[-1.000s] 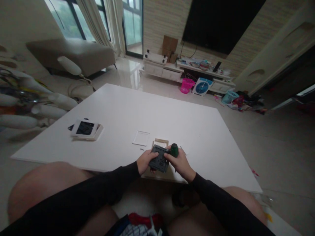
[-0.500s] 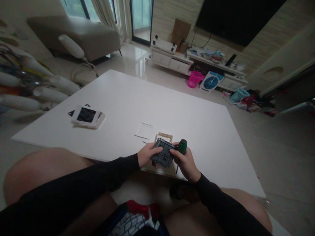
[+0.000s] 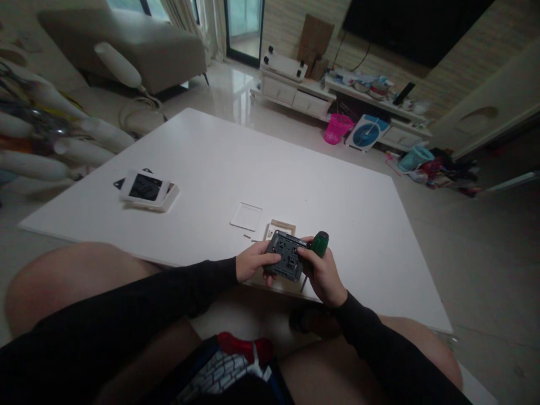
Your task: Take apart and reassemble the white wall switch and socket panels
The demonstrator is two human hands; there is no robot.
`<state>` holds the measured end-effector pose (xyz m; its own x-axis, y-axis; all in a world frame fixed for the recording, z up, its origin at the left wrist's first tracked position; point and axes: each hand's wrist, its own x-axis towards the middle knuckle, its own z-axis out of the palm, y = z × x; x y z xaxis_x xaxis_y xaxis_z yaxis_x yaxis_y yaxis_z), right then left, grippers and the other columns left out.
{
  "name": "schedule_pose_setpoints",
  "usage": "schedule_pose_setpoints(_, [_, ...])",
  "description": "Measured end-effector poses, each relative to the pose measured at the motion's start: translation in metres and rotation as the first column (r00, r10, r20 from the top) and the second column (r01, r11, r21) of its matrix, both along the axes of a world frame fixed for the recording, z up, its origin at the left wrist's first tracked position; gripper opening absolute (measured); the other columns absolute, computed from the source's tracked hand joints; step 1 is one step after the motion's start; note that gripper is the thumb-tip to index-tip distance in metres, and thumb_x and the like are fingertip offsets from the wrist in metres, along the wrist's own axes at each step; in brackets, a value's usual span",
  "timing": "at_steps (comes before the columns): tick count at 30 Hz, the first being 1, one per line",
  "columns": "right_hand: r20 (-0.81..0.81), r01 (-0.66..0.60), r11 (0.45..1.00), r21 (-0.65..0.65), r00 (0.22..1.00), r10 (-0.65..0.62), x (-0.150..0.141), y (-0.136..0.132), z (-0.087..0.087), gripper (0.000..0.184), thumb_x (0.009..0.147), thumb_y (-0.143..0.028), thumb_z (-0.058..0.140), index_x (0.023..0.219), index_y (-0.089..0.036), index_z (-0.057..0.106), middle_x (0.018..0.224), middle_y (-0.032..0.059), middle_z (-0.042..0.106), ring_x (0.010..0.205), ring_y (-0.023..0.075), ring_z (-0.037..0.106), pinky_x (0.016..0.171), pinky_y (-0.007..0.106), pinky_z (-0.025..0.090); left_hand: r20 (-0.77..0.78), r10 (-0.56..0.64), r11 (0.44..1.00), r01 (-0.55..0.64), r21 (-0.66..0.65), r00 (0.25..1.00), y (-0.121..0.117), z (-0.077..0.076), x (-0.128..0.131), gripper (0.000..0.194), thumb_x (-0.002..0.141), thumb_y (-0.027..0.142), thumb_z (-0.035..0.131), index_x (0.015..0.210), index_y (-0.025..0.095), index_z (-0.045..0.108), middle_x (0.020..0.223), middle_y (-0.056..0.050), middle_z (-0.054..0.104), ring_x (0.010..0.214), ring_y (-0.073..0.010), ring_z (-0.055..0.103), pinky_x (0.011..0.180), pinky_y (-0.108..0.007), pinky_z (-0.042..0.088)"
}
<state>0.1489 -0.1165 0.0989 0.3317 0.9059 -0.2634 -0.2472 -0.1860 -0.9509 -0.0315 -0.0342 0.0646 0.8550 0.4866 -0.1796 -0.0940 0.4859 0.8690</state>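
Tilted between both hands, above the table's near edge, is a dark grey square wall-switch module (image 3: 287,260), its back with terminal blocks facing me. My left hand (image 3: 258,261) grips its left side, thumb on the back and fingers underneath. My right hand (image 3: 324,275) is closed around a green-handled screwdriver (image 3: 320,244), and its thumb and fingers also touch the module's right side. The screwdriver's handle points up and its thin shaft shows below the hand. Just behind the module lies a white and beige square piece (image 3: 282,226), partly hidden.
A clear square cover (image 3: 246,216) and small screws (image 3: 247,236) lie on the white table (image 3: 337,197). At the left are stacked white boxes with a black panel (image 3: 145,188). Beyond the table stand a pink basket (image 3: 337,128) and a blue-white fan (image 3: 366,134).
Both hands have shifted slightly right with the module, which has turned a little and shows its back more squarely. The screwdriver stays in my right hand. The camera view has tilted slightly.
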Motion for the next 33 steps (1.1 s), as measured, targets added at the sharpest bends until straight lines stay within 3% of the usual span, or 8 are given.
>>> schedule_pose_setpoints(8, [-0.054, 0.028, 0.995, -0.098, 0.998, -0.034, -0.0012, 0.0012, -0.0001, 0.034, 0.067, -0.036, 0.086, 0.087, -0.02, 0.064, 0.072, -0.0033, 0.062, 0.062, 0.0127, 0.052, 0.05, 0.022, 0.035, -0.025, -0.029, 0.999, 0.028, -0.026, 0.999, 0.0024, -0.0001, 0.0007, 0.049, 0.08, 0.053, 0.079, 0.1, 0.011, 0.063, 0.071, -0.006, 0.072, 0.051, -0.0159, 0.066, 0.045, -0.024, 0.053])
schedule_pose_setpoints(12, [-0.085, 0.041, 0.992, -0.12, 0.995, -0.052, -0.0032, 0.0011, 0.0011, 0.038, 0.066, -0.038, 0.087, 0.09, -0.02, 0.063, 0.076, -0.0024, 0.066, 0.065, 0.0142, 0.056, 0.053, 0.023, 0.041, -0.047, -0.042, 0.999, 0.041, -0.033, 0.998, 0.0042, -0.0003, 0.0012, 0.051, 0.079, 0.056, 0.078, 0.098, 0.011, 0.063, 0.07, -0.008, 0.073, 0.051, -0.0184, 0.068, 0.045, -0.025, 0.052])
schedule_pose_setpoints(20, [-0.063, -0.102, 0.995, 0.006, 0.993, 0.102, -0.0035, 0.0, 0.0006, 0.04, 0.066, -0.028, 0.088, 0.099, -0.019, 0.068, 0.092, 0.0014, 0.074, 0.082, 0.0202, 0.067, 0.075, 0.032, 0.054, -0.067, -0.037, 0.999, 0.036, -0.025, 0.997, 0.0071, 0.0, 0.0022, 0.054, 0.078, 0.06, 0.077, 0.095, 0.011, 0.062, 0.068, -0.01, 0.075, 0.046, -0.0194, 0.068, 0.044, -0.024, 0.046])
schedule_pose_setpoints(29, [0.006, -0.131, 0.991, 0.039, 0.991, 0.131, -0.0003, -0.0014, -0.0029, 0.041, 0.066, -0.026, 0.088, 0.101, -0.02, 0.067, 0.092, 0.0016, 0.075, 0.082, 0.0215, 0.067, 0.075, 0.034, 0.055, -0.045, -0.057, 0.998, 0.056, -0.03, 0.997, 0.0058, -0.0019, 0.002, 0.05, 0.08, 0.057, 0.076, 0.095, 0.011, 0.063, 0.072, -0.011, 0.076, 0.047, -0.0192, 0.069, 0.044, -0.024, 0.046])
schedule_pose_setpoints(33, [-0.028, -0.067, 0.998, 0.004, 0.997, 0.067, -0.0048, -0.001, 0.0003, 0.035, 0.072, -0.033, 0.084, 0.099, -0.021, 0.065, 0.092, 0.001, 0.073, 0.079, 0.0193, 0.066, 0.071, 0.031, 0.054, -0.036, -0.008, 0.999, 0.007, -0.034, 0.999, 0.0068, -0.0021, 0.002, 0.052, 0.08, 0.058, 0.077, 0.101, 0.012, 0.063, 0.071, -0.009, 0.075, 0.049, -0.0185, 0.068, 0.045, -0.024, 0.048])
